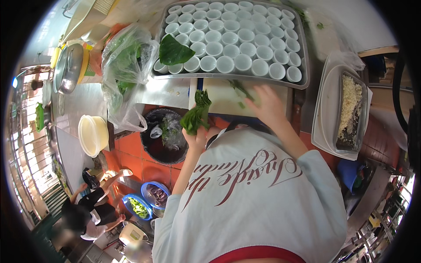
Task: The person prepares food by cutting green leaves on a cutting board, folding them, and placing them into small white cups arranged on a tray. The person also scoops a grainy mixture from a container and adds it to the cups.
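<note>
My left hand (pixel 196 138) grips a bundle of dark green leaves (pixel 197 113), folded or layered into pleats at its far end. It is at the left part of the near edge of a pale cutting board (pixel 218 100). Over the board's right half is my right hand (pixel 267 103), blurred, with fingers spread and nothing visible in them. Just left of its fingertips lie thin green stems or leaf strips (pixel 241 88). Beyond the board stands a metal tray (pixel 227 77) filled with rows of small white cups (pixel 243 61). One broad green leaf (pixel 175 51) rests across the cups at the tray's left.
Left of the tray, a clear plastic bag (pixel 123 62) holds greens. Below it are a lined bin (pixel 164 138) and a cream tub (pixel 93 135). A metal pan of pale chopped food (pixel 351 111) sits at right. Another person (pixel 95 213) works at lower left near blue basins (pixel 137 207).
</note>
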Available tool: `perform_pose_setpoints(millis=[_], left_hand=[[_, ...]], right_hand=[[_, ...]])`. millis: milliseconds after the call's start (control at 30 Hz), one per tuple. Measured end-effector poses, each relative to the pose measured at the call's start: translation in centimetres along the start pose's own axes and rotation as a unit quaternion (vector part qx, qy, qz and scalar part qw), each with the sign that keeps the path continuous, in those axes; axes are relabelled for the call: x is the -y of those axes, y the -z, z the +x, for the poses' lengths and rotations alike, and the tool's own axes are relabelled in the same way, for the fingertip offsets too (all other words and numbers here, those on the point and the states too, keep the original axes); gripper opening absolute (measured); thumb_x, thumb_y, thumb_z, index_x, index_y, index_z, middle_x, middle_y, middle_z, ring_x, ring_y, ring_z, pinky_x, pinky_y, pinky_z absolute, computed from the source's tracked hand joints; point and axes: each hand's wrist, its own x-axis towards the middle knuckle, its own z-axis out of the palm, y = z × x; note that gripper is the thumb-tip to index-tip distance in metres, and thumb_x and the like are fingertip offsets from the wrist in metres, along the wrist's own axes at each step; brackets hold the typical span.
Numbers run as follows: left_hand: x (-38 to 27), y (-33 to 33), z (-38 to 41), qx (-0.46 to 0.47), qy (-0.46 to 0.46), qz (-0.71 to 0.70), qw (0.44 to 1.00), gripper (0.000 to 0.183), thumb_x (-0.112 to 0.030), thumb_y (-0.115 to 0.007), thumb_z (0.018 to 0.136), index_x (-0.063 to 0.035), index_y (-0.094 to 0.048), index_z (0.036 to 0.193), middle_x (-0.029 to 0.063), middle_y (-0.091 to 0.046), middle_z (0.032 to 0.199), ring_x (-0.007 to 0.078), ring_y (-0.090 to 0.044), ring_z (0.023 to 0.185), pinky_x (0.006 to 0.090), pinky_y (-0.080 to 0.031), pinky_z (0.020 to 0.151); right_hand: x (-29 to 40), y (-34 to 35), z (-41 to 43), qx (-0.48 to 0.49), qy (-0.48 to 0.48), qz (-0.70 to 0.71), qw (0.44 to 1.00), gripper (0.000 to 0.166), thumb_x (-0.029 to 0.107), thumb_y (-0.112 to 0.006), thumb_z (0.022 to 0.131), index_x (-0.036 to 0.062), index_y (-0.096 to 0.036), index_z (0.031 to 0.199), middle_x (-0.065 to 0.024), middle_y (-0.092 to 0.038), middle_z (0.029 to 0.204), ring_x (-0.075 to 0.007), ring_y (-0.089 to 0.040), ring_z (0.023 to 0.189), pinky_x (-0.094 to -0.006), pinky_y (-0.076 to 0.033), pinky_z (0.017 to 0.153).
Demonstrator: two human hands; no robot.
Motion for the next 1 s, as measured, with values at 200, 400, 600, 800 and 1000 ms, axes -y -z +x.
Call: perform_pose_setpoints(millis=[200,400,600,800,1000], left_hand=[[-0.3,0.4,-0.4,-0.035,-0.135,0.062,0.988,0.040,-0.020,-0.058,0.085,0.0069,-0.051,0.114,0.0281,-0.050,0.124,0.0352,-0.054,0.110,0.0393,-0.044,0.090],[0.7,1.3,-0.6,0.004,-0.121,0.106,0.987,0.045,-0.021,-0.065,0.083,-0.0013,-0.046,0.118,0.0285,-0.047,0.126,0.0385,-0.052,0.112,0.0409,-0.045,0.092],[-1.9,0.5,1.1,-0.062,-0.232,0.228,0.944,0.041,-0.014,-0.064,0.083,-0.0031,-0.046,0.118,0.0262,-0.046,0.128,0.0374,-0.049,0.116,0.0414,-0.046,0.091],[0.4,5.0,5.8,-0.227,-0.236,0.378,0.866,0.043,-0.011,-0.060,0.082,-0.0011,-0.050,0.122,0.0196,-0.044,0.127,0.0363,-0.044,0.114,0.0441,-0.034,0.097],[2.8,4.4,8.2,-0.115,-0.140,0.555,0.812,0.058,-0.014,-0.067,0.068,-0.0103,-0.051,0.124,0.0126,-0.048,0.124,0.0317,-0.044,0.114,0.0454,-0.031,0.096]], right_hand=[[1.8,-4.9,2.5,0.006,0.077,-0.092,0.993,0.029,0.027,-0.066,0.078,0.0045,-0.054,0.092,-0.0085,-0.052,0.093,-0.0256,-0.059,0.080,-0.0349,-0.053,0.060],[1.4,-6.6,2.8,0.012,0.134,-0.078,0.988,0.017,0.017,-0.062,0.080,0.0055,-0.050,0.083,-0.0091,-0.052,0.083,-0.0265,-0.061,0.074,-0.0349,-0.052,0.057],[-0.1,-6.2,2.9,0.039,0.112,0.003,0.993,0.014,0.012,-0.059,0.079,0.0029,-0.050,0.083,-0.0147,-0.055,0.083,-0.0332,-0.060,0.071,-0.0403,-0.052,0.062],[-0.4,-5.0,2.7,0.049,0.034,0.091,0.994,0.014,0.009,-0.059,0.076,0.0004,-0.052,0.083,-0.0178,-0.056,0.083,-0.0368,-0.058,0.075,-0.0445,-0.047,0.065],[-0.3,-5.0,2.9,0.052,0.025,0.119,0.991,0.013,0.009,-0.061,0.075,-0.0004,-0.055,0.081,-0.0184,-0.057,0.082,-0.0361,-0.057,0.073,-0.0426,-0.046,0.064]])
